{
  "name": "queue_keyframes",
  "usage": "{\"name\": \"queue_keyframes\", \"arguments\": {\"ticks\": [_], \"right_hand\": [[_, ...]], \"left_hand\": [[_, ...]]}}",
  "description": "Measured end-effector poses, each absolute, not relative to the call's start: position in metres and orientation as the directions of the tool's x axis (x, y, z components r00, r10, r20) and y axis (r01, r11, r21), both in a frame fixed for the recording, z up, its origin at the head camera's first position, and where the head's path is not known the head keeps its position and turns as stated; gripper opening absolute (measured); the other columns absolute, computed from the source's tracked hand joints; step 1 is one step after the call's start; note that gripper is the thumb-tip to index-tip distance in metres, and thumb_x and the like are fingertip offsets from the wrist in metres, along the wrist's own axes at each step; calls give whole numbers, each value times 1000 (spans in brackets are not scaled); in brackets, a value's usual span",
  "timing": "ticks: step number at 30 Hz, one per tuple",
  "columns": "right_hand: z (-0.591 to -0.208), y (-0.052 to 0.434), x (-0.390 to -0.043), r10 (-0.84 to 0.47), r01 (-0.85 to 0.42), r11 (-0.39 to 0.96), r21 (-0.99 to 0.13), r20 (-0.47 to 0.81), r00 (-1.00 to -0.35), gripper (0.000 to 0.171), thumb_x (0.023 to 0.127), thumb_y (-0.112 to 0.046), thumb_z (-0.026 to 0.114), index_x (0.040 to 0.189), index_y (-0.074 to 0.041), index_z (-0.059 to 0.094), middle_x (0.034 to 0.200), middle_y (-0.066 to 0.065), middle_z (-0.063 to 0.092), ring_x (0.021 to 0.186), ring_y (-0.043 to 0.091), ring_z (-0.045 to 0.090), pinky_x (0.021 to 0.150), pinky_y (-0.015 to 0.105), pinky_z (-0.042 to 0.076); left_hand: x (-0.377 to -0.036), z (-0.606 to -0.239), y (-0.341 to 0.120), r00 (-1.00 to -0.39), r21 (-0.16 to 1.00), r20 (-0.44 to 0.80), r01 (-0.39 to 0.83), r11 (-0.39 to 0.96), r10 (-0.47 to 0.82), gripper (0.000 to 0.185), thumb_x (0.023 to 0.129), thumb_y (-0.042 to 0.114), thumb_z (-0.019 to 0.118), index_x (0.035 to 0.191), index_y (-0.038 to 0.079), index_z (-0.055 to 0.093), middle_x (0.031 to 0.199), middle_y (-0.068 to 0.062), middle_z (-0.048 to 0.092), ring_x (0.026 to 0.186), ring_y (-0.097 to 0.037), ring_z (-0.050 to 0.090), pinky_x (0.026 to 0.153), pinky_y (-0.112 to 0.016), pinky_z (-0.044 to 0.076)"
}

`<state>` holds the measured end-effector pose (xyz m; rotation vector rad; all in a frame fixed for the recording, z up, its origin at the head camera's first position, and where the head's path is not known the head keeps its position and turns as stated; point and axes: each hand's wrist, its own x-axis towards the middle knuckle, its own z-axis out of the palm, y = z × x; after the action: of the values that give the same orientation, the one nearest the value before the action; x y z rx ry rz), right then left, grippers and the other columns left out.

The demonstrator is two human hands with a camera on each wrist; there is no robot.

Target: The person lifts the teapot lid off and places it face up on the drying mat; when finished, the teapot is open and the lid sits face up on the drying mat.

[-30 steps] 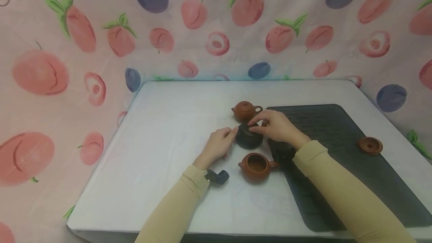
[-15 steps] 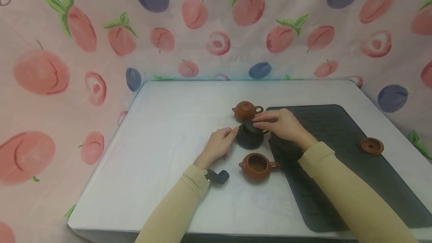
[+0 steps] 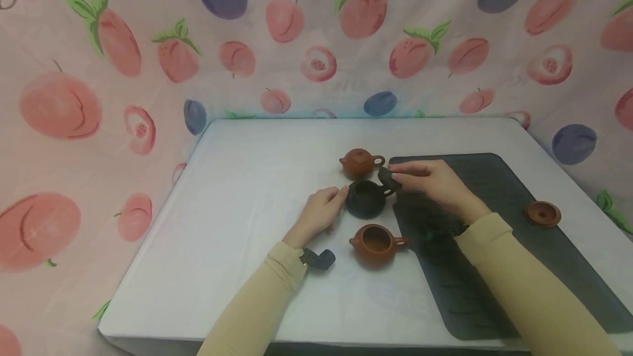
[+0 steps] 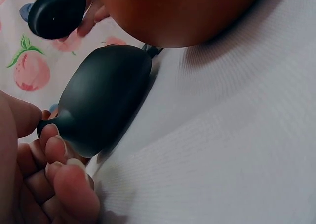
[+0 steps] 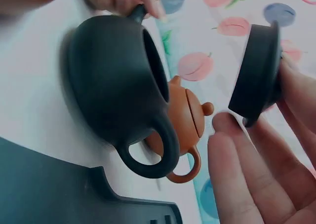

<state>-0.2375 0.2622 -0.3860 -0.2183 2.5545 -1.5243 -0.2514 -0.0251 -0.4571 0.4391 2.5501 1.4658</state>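
Note:
A black teapot [image 3: 365, 200] stands uncovered on the white table [image 3: 247, 191], just left of a dark mat [image 3: 494, 196]. My left hand [image 3: 338, 196] pinches its spout [image 4: 49, 127], with the fingers curled round it. My right hand [image 3: 401, 177] holds the black lid [image 3: 388, 177] just above and to the right of the pot's mouth, over its handle. In the right wrist view the lid [image 5: 256, 70] is tilted on edge between thumb and fingers, apart from the pot [image 5: 118, 85]. In the left wrist view the lid [image 4: 57, 11] hangs beyond the pot [image 4: 103, 105].
A brown teapot with its lid on [image 3: 361, 162] stands just behind the black one. An uncovered brown teapot [image 3: 377, 243] stands in front of it. A brown lid [image 3: 542, 213] lies on the mat's right side. Fruit-print cloth [image 3: 99, 98] hangs round the table.
My right hand has lifted the black lid off the black teapot and carried it a little up and to the right. The left hand has stayed on the spout.

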Motion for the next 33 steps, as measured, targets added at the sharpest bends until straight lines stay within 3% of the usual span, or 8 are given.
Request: {"name": "queue_keyframes", "arguments": {"ticks": [6, 9, 13, 24, 28, 33], "right_hand": [[-397, 274, -239, -328, 25, 34, -999, -35, -944, 32, 105, -19, 61, 133, -3, 61, 136, 13, 57, 117, 21, 65, 100, 36, 51], [-400, 278, -238, -391, 81, -164, -983, -11, -920, 24, 108, -10, 52, 129, -4, 63, 133, 11, 58, 119, 20, 65, 101, 35, 50], [-404, 283, -234, -442, 160, -340, -927, 7, -897, 25, 110, -6, 44, 125, -5, 64, 131, 11, 59, 119, 25, 66, 103, 36, 48], [-421, 299, -226, -494, 293, -537, -791, 14, -869, 39, 114, -9, 28, 135, -12, 60, 135, 12, 65, 120, 30, 65, 100, 37, 51], [-423, 301, -223, -450, 323, -546, -773, -54, -891, 34, 114, -20, 34, 135, -15, 60, 133, 9, 66, 118, 30, 66, 99, 38, 51], [-420, 302, -222, -358, 371, -566, -736, -185, -915, 22, 110, -34, 47, 118, -16, 57, 124, 7, 66, 114, 33, 68, 100, 40, 51]], "left_hand": [[-250, -458, -25, -942, 868, -2, 165, 469, 336, 54, 106, 58, 42, 82, 13, 58, 61, -4, 55, 42, -20, 55, 46, -31, 43], [-250, -458, -26, -942, 868, -6, 162, 470, 336, 53, 106, 57, 42, 82, 12, 58, 61, -4, 55, 42, -20, 56, 46, -31, 43], [-249, -457, -25, -943, 864, -6, 163, 476, 334, 53, 106, 57, 42, 82, 13, 58, 62, -4, 55, 43, -20, 56, 46, -31, 43], [-250, -457, -25, -943, 863, 4, 171, 475, 333, 52, 107, 55, 42, 81, 13, 58, 64, -3, 56, 43, -21, 56, 45, -31, 42], [-249, -457, -25, -943, 860, 23, 187, 475, 331, 51, 107, 54, 42, 80, 13, 58, 65, -3, 57, 42, -21, 56, 44, -31, 42], [-250, -457, -24, -943, 860, 27, 190, 473, 330, 51, 107, 54, 43, 80, 13, 58, 65, -4, 57, 42, -21, 56, 45, -32, 42]]}}
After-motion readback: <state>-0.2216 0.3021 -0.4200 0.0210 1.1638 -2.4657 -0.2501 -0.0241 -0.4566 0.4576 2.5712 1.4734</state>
